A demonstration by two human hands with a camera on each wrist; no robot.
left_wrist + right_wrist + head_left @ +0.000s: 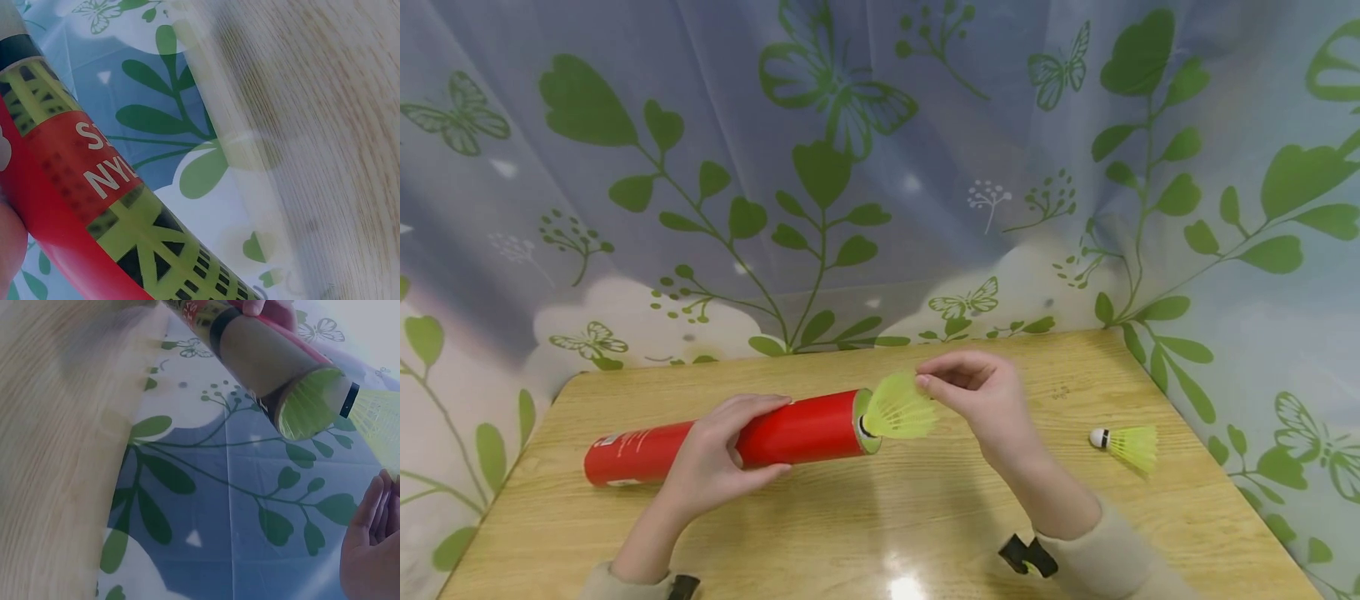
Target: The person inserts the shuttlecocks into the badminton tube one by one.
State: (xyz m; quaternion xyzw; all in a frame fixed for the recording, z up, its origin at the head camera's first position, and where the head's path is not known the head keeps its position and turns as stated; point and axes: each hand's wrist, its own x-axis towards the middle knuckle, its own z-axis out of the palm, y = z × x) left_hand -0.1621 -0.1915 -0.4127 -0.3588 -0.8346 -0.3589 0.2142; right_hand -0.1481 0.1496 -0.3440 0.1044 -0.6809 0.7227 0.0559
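Around the middle of a red shuttlecock tube [808,427], my left hand [717,457] curls its fingers and thumb, holding it slanted over the table. The tube's open end faces right. A yellow shuttlecock [901,407] is pinched at the edge of its skirt between the thumb and fingers of my right hand [988,404]. Its cork end points at the tube mouth, right at the rim. Inside the mouth, the right wrist view shows another shuttlecock's yellow-green skirt [306,406]. Printed lettering shows on the tube [75,181] in the left wrist view.
Another yellow shuttlecock [1131,446] with a white cork lies on the wooden table [820,533], to the right of my right hand. A curtain [865,250] with leaves and butterflies hangs along the table's back and sides. Dark straps [1028,557] show at the sleeves.
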